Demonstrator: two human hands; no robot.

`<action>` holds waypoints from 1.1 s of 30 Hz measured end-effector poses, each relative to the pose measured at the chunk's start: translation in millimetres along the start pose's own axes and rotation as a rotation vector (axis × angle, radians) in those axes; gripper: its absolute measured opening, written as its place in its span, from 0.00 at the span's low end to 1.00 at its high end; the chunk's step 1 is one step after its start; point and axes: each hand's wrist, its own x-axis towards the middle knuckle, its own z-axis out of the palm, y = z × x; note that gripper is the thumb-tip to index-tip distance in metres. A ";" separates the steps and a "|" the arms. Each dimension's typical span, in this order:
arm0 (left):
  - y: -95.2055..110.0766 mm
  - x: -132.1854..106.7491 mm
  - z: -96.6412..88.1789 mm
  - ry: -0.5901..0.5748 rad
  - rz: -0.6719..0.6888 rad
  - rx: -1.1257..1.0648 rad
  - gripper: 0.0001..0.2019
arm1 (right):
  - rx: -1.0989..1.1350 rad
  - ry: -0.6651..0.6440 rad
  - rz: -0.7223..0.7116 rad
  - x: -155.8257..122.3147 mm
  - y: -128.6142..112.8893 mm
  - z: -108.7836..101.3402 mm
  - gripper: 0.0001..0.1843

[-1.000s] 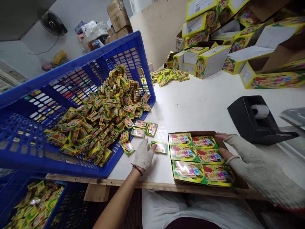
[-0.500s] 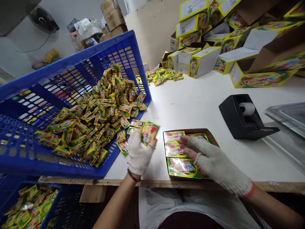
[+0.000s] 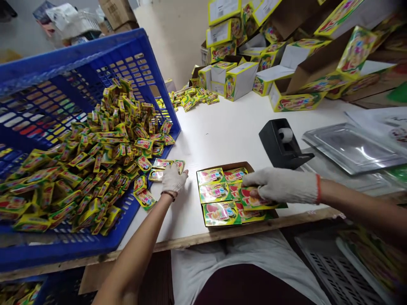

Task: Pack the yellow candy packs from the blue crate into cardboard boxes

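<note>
Packing step, we judge: right hand [image 3: 280,185] pinches a sachet [image 3: 254,202] over the box [image 3: 246,166] beneath its palm; left hand [image 3: 173,178] rests on a loose sachet [image 3: 179,165] at its fingertips, where we cannot tell its grip; next calls for seating the pinched sachet flat.

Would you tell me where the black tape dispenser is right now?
In the head view, the tape dispenser stands on the white table, right of centre, just beyond the right hand and left of the clear plastic tray.

gloved hands [image 3: 173,178] [image 3: 281,185]: 2 | tape dispenser [image 3: 278,144]: 1 | metal tray [image 3: 349,148]: 1 | tilted blue crate [image 3: 79,48]: 1
</note>
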 end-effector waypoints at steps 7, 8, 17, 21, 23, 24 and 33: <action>-7.1 17.2 30.0 0.022 -0.052 -0.031 0.14 | -0.275 0.007 0.002 25.5 -10.4 50.8 0.13; -9.4 16.9 29.8 0.031 -0.061 -0.061 0.15 | -0.286 0.082 -0.048 26.1 -7.5 58.1 0.13; 5.1 -3.1 5.9 0.142 -0.023 -0.564 0.24 | -0.357 0.234 -0.319 35.4 15.3 77.3 0.11; 29.0 -39.9 -12.8 0.219 0.201 -0.841 0.26 | -0.351 0.261 -0.359 34.7 19.7 85.0 0.14; 40.1 -57.9 -21.7 0.287 0.342 -0.790 0.27 | -0.361 0.280 -0.346 33.2 21.2 88.3 0.16; 45.2 -65.3 -25.2 0.323 0.410 -0.729 0.28 | -0.350 0.285 -0.348 32.1 21.6 88.5 0.15; 91.4 -99.2 -23.6 0.348 0.707 -0.596 0.35 | 0.581 0.553 -0.331 4.2 2.0 53.3 0.24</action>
